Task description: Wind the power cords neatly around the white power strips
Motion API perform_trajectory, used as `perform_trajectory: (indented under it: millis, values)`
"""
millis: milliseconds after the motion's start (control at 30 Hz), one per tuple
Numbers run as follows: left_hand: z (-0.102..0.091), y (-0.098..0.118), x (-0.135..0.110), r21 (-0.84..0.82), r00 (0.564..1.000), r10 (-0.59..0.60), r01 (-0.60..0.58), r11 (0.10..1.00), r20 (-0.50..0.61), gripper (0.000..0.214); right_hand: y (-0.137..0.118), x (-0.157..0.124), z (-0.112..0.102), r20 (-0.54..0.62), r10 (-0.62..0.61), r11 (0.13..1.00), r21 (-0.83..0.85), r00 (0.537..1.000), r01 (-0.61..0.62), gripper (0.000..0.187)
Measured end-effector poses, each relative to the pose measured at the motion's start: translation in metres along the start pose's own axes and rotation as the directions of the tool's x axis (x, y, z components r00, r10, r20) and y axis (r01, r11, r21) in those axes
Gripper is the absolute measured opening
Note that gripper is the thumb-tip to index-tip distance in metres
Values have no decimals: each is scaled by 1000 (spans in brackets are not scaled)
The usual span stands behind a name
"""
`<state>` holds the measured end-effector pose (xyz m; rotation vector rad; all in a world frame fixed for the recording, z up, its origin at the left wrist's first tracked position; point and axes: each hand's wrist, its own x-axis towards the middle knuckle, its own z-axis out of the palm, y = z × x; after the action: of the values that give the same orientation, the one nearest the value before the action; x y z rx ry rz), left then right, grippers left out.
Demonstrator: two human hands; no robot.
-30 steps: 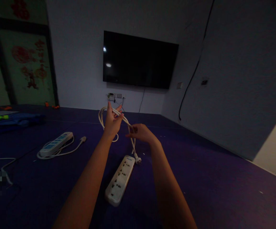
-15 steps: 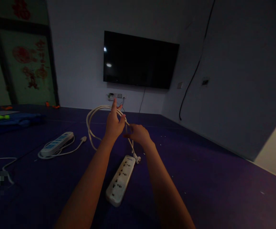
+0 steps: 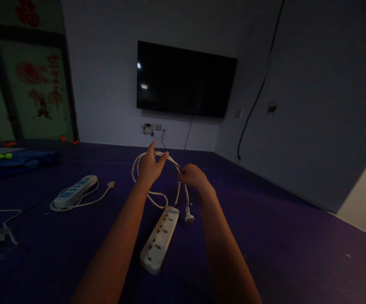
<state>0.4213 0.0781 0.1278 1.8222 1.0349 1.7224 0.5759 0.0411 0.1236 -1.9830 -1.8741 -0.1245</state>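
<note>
A dim room with a dark purple floor covering (image 3: 280, 236) running back to pale walls, a wall-mounted television (image 3: 185, 80) dark above a wall socket (image 3: 153, 127). The person works low over the floor with both arms stretched out. The left hand (image 3: 149, 166) is raised with its fingers spread rather than clenched, and a couple of loops of white cord (image 3: 137, 162) run across the thumb and fingertips. The right hand (image 3: 193, 176), just beside it, is closed in a pinch on the same cord. By the look of it the gathering is partway along. A few turns are up in the hands, but a slack bend sags to the floor under the left wrist, and a short tail drops from the right hand to the plug (image 3: 188, 218), which hangs just beside the far end of the white power strip (image 3: 159, 238). That strip lies flat on the floor between the forearms. A second power strip (image 3: 74, 191), with blue sockets and its own cord bundled round it, lies well apart to the left. Another white cable (image 3: 2, 219) strays in from the far left edge, and a blue bundle (image 3: 18, 158) sits at the back. To the right the floor is bare as far as the wall, so elbows have room on that side.
</note>
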Motion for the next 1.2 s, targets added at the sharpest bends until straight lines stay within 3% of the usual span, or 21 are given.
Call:
perform_trajectory:
  millis: [100, 300, 433, 633, 733, 933, 1200]
  values:
    - [0, 0, -1, 88, 999, -8, 4, 996, 53, 62, 9, 0, -3, 36, 0, 999, 46, 999, -2, 20]
    - [3, -10, 2, 67, 995, -31, 24, 997, 94, 68, 29, 6, -2, 72, 4, 982, 189, 997, -17, 24]
    - [5, -15, 4, 74, 997, -36, 31, 997, 75, 52, 38, 11, 1, 101, -34, 957, 290, 994, 3, 27]
    - [5, -12, 2, 139, 997, 43, -51, 989, 64, 37, 36, 10, 7, 138, 59, 788, 602, 989, -131, 8]
    - [6, -11, 1, 139, 995, 59, -70, 988, 78, 39, 28, 7, 5, 183, 115, 715, 667, 976, -209, 17]
    - [7, -10, 2, 123, 994, 61, -72, 990, 87, 47, 8, 0, -1, 185, 217, 557, 783, 959, -277, 60]
    - [7, -7, -1, 61, 990, 43, -51, 997, 138, 64, 0, -1, -4, 157, 259, 497, 824, 953, -271, 73]
